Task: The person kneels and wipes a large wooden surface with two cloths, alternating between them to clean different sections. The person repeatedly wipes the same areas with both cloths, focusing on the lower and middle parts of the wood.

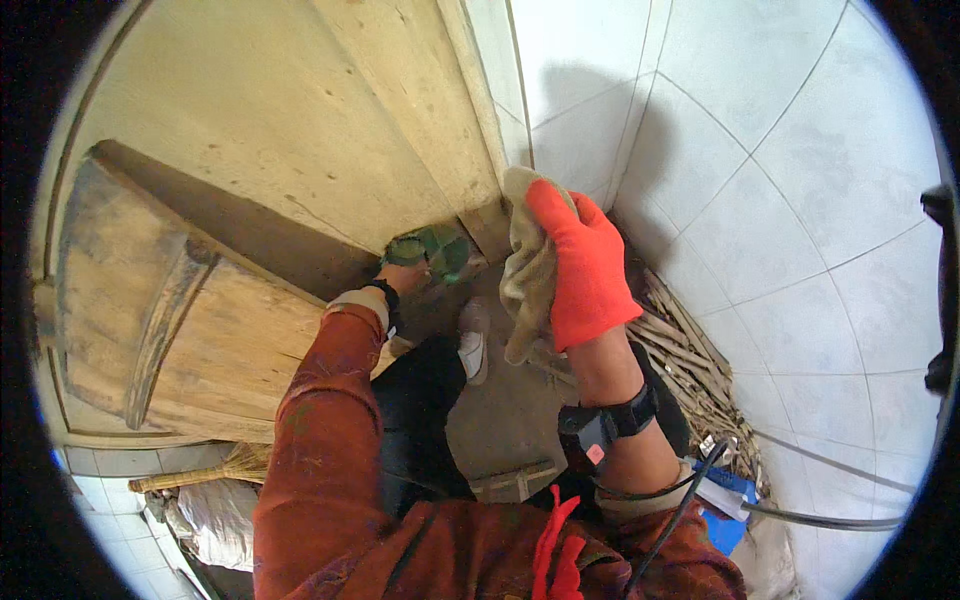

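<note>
My right hand (585, 255), in a red knit glove, grips a crumpled beige cloth (529, 277) in front of the tiled corner. The cloth hangs down past the glove's palm side. Bare, with a black band at the wrist, my left hand (407, 276) reaches low beside a wooden panel. It is at a green object (442, 251) on the floor against the wooden door. Its fingers are partly hidden and blurred, so whether they hold the green object is unclear.
A wooden board with a crossbar (202, 315) leans at left against a pale wooden door (300, 112). A straw broom (217, 474) and a whitish sack (217, 521) lie lower left. Dry sticks (686, 367) line the white tiled wall (780, 210). A black cable (825, 520) crosses at right.
</note>
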The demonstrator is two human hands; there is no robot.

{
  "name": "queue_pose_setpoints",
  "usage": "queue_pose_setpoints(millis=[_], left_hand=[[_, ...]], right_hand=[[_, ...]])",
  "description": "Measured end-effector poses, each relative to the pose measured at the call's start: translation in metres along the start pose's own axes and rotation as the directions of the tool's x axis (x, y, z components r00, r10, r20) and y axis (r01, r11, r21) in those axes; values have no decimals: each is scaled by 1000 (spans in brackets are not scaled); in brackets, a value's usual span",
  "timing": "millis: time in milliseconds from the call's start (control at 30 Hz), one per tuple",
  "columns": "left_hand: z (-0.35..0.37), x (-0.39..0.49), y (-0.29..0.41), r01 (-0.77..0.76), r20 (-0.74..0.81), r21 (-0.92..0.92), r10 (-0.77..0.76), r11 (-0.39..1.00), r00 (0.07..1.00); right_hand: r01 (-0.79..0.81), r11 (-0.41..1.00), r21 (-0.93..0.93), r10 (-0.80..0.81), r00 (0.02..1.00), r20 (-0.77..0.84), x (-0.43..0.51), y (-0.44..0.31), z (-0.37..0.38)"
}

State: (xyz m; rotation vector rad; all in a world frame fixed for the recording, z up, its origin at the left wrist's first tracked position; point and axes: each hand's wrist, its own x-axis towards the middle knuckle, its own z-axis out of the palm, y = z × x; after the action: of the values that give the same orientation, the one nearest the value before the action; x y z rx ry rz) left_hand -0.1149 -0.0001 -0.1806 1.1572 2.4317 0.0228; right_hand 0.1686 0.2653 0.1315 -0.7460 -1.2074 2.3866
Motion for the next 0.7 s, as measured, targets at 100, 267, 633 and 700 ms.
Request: queue_pose_setpoints(millis=[100,267,633,700], left_hand=[[-48,-28,15,-79,-228,1,77,997,971],[-167,-101,61,-280,-501,400,464,873,731],[-436,-112,146,167,-937,101,37,981,348],[-424,-96,155,208,-945,322,298,924,135]], right_hand=[[70,997,-41,-71,997,-29,1,4,2],[152,985,78,-151,988,-21,-1,9,4],[121,981,151,-120,993,-19,3,10,9],[119,980,161,-117,993,-21,6,14,16]])
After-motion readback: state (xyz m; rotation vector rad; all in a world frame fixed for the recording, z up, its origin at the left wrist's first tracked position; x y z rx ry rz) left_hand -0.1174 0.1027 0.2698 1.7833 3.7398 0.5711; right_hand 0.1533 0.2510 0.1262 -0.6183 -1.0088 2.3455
